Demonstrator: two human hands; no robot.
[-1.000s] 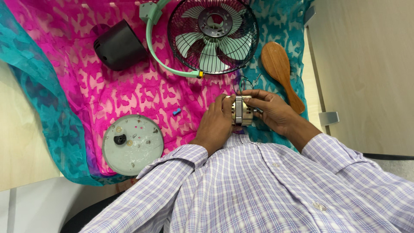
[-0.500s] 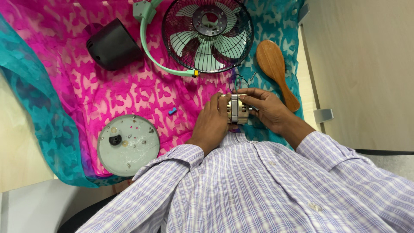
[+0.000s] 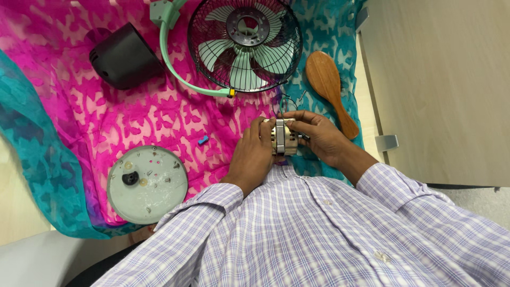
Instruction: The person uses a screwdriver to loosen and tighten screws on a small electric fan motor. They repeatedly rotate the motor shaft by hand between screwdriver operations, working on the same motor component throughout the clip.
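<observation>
Both hands close around a small metal motor held just above the pink and teal cloth, close to the person's chest. The left hand wraps its near end with the fingers curled on the casing; the right hand pinches the other end, where a short shaft sticks out. So each grip is closed on the motor.

The motor looks dense and rigid, likely heavy for its bulk, with a smooth metal body that may slip. The ribbed middle band and the 2 end caps look like the safest places to hold. Thin wires trail from it toward the fan and look fragile, so pulling on them seems risky.

Just beyond the hands lies the fan cage with its pale blades, joined to a mint green bracket. A wooden brush lies beside the right hand. A black cover sits well apart, and a round grey plate carries 1 black knob and small screws. A tiny blue piece lies on the cloth near the left hand.
</observation>
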